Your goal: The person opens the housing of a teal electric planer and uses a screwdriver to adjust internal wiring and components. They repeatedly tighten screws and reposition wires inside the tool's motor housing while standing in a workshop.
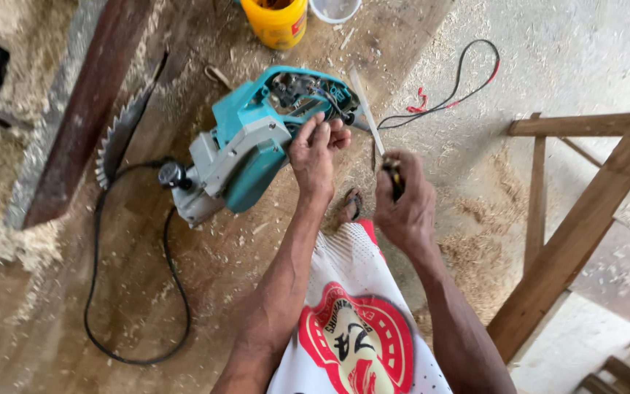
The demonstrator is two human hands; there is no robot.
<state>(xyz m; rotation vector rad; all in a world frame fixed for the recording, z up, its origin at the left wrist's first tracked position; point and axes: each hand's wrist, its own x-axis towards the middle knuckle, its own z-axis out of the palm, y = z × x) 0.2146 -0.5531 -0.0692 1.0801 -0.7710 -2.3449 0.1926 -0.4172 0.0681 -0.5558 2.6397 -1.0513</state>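
Observation:
A teal and grey electric planer (246, 146) lies on a wooden bench, its handle housing open with wires showing. My left hand (316, 149) rests on the open handle, fingers touching the exposed parts. My right hand (404, 198) is closed around a screwdriver (373, 120), gripping its dark handle while the thin shaft points up toward the planer's handle.
A circular saw blade (118, 135) sticks up from the bench to the left. A black cord (96, 292) loops over the bench. A yellow tub (275, 22) and white cup (335, 9) stand at the top. Red and black wires (461, 80) lie on the sawdust-covered floor; a wooden frame (585, 219) stands right.

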